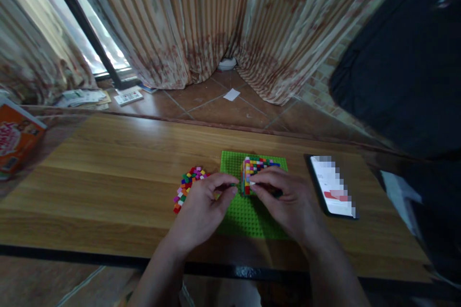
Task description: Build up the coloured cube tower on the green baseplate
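A green studded baseplate [248, 223] lies on the wooden table, bearing a low multicoloured wall structure of small toy bricks [247, 172]. My left hand [203, 206] hovers over the plate's left side, thumb and forefinger pinched around what looks like a small green brick. At the structure's near corner, my right hand [288, 196] pinches a small white brick [252, 183] close against the wall. Its fingers hide part of the structure. Beside my left hand, partly covered by it, is a pile of loose coloured bricks [187, 182].
A phone [333, 187] with a lit screen lies right of the baseplate. An orange package [16, 136] sits at the far left. Behind the table [108, 177] are papers [84, 98], a white booklet [128, 96] and striped curtains [209, 24]. A dark padded shape [406, 67] fills the upper right.
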`<state>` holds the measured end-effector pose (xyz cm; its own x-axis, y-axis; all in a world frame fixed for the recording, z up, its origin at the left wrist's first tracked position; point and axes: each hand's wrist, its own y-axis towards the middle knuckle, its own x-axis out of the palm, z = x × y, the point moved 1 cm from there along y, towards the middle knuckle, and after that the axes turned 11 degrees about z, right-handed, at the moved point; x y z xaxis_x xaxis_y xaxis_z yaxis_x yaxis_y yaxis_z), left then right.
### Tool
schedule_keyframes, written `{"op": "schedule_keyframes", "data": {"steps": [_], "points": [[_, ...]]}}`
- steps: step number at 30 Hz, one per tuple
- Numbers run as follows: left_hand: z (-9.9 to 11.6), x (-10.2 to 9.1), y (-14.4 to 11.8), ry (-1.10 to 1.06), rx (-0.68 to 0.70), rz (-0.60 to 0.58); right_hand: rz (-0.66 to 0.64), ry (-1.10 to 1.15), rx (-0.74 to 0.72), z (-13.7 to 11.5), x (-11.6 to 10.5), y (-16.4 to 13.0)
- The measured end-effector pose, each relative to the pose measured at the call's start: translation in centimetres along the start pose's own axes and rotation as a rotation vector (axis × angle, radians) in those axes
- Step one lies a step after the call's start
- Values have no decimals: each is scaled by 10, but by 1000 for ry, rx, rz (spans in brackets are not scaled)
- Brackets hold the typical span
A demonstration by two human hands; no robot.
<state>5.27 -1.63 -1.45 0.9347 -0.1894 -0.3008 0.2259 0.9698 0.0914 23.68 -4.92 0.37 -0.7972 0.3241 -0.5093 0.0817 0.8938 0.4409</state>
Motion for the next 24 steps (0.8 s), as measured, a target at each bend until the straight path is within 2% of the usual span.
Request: {"op": "schedule_keyframes", "data": {"steps": [5, 12, 24], "points": [[-1, 5, -3, 3, -11, -52, -68, -98, -60, -2, 2, 0], [2, 11, -6, -9, 18, -86, -83, -200, -80, -1, 2, 0], [5, 11, -5, 36, 11, -83, -42, -160, -115, -1, 2, 1]]}}
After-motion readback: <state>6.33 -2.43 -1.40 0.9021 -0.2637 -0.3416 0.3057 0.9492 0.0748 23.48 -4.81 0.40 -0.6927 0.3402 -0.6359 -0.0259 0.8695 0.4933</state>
